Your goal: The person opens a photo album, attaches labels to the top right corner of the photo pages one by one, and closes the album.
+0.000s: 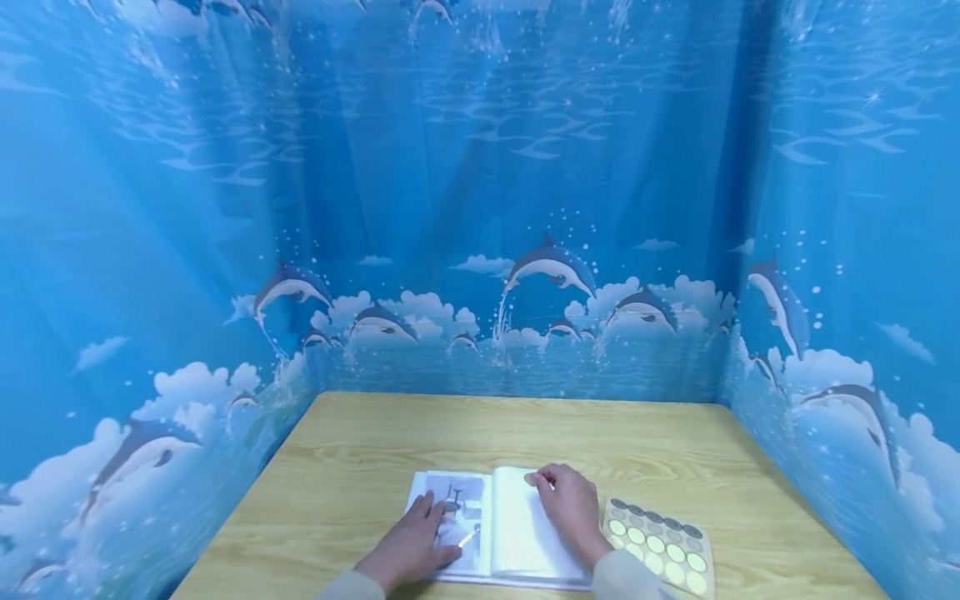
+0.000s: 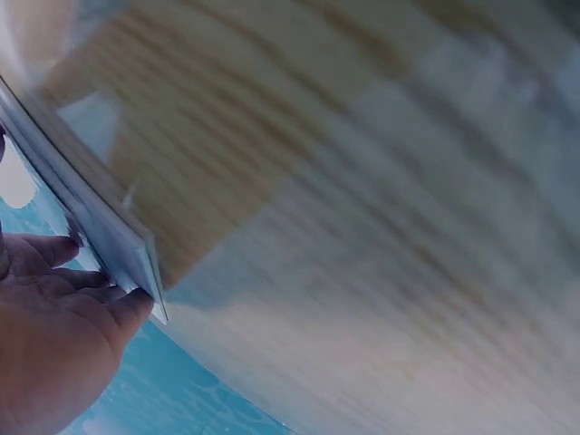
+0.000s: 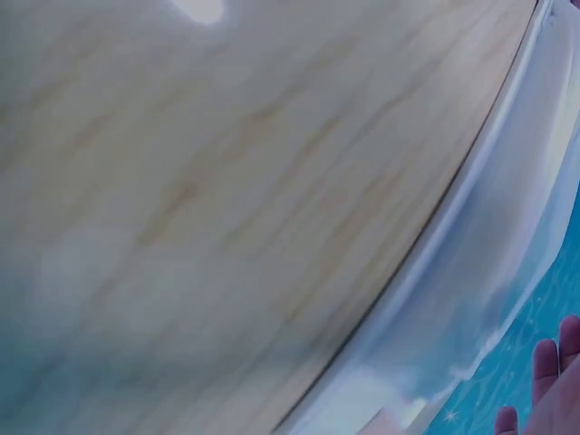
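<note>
A small album-like book (image 1: 486,554) lies spread out near the table's front edge. Its left page (image 1: 468,492) shows a greyish picture, and the right page (image 1: 513,525) is plain white. My left hand (image 1: 411,540) rests on the left page, fingers spread; in the left wrist view the same hand (image 2: 54,317) touches the book's edge. With bent thumb and forefinger, my right hand (image 1: 572,507) pinches the white page near its upper right part. The right wrist view shows pages (image 3: 489,236) bowed up from the table and part of the right hand (image 3: 555,394).
A beige card (image 1: 705,546) bearing rows of dark grey and pale yellow discs lies to the right of the book, beside my right forearm. The wood-grain table (image 1: 525,429) is enclosed by blue dolphin-print curtains (image 1: 480,208) at the back and both sides.
</note>
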The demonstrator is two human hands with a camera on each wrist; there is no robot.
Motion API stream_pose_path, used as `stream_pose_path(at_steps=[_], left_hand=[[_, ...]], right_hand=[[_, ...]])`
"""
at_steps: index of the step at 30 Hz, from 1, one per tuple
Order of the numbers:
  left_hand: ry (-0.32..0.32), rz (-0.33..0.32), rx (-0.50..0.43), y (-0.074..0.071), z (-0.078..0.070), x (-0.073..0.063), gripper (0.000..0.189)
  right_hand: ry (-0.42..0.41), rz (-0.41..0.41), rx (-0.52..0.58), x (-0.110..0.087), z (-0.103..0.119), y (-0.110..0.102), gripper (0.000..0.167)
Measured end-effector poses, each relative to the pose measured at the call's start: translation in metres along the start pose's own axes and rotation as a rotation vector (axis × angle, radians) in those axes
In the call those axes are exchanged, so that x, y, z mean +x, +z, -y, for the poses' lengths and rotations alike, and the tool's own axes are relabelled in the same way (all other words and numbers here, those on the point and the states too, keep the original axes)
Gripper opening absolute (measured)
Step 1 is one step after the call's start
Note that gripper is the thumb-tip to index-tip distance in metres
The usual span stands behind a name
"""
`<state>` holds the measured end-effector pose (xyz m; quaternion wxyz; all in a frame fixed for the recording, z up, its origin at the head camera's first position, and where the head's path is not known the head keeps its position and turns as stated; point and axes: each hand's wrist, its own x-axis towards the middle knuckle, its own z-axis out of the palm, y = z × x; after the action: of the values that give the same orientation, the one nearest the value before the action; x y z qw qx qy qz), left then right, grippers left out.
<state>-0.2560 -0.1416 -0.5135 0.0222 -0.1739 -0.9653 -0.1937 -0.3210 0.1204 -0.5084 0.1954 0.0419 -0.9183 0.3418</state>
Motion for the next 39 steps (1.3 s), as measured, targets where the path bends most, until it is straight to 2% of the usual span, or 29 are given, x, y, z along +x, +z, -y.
stream_pose_path(at_steps=[10,18,31,39], left_hand=[[-0.021,0.010,0.032,0.005,0.001,0.000,0.081],[-0.032,0.008,0.049,0.006,-0.001,0.000,0.082],[-0.047,0.031,0.063,0.004,0.002,0.003,0.083],[-0.052,0.041,0.072,0.001,-0.002,0.002,0.083]], right_hand=[[-0.137,-0.002,-0.023,0.011,0.019,0.027,0.008],[-0.184,0.010,-0.038,0.019,0.025,0.042,0.008],[-0.263,0.020,-0.196,0.029,0.039,0.061,0.010],[-0.251,0.053,-0.227,0.028,0.042,0.068,0.010]])
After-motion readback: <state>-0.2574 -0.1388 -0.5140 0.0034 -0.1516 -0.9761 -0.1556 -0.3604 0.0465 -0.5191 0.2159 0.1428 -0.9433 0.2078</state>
